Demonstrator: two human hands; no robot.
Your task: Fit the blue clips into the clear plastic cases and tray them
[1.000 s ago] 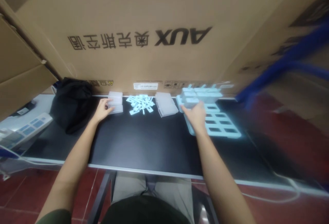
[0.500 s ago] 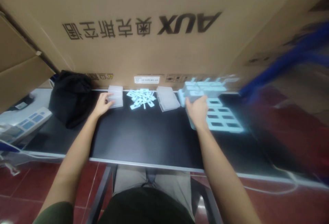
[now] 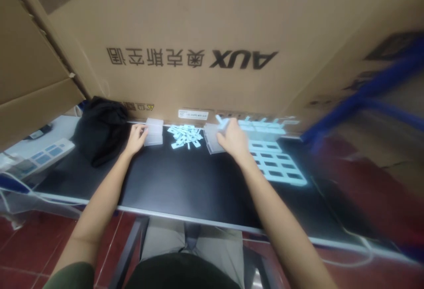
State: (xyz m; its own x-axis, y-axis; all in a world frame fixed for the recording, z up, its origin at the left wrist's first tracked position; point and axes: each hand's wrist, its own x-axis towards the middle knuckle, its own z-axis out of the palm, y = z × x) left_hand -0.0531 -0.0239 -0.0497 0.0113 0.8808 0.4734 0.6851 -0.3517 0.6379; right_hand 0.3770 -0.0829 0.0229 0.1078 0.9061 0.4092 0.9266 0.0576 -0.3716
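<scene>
My left hand [image 3: 136,139] rests on the table with slightly curled, parted fingers, at the left edge of a translucent plastic box [image 3: 155,132]. My right hand [image 3: 234,141] is closed around a light-blue block [image 3: 223,124] with a short peg sticking up, held over a second translucent box [image 3: 212,138]. My fingers hide part of the block and the box. Between the two boxes lies a loose pile of small light-blue flat pieces [image 3: 186,136]. To the right, a light-blue tray with rectangular openings [image 3: 281,165] lies flat, with more pegged light-blue blocks [image 3: 265,129] at its back.
A large cardboard box [image 3: 192,85] stands along the back of the black table [image 3: 185,183]. A black cloth bag [image 3: 99,130] and a white power strip [image 3: 49,156] are on the left. A blue metal frame [image 3: 361,90] rises on the right.
My right hand has moved left from the tray to the second translucent box, carrying the light-blue block. My left hand has shifted slightly off its box. The camera view has tilted up.
</scene>
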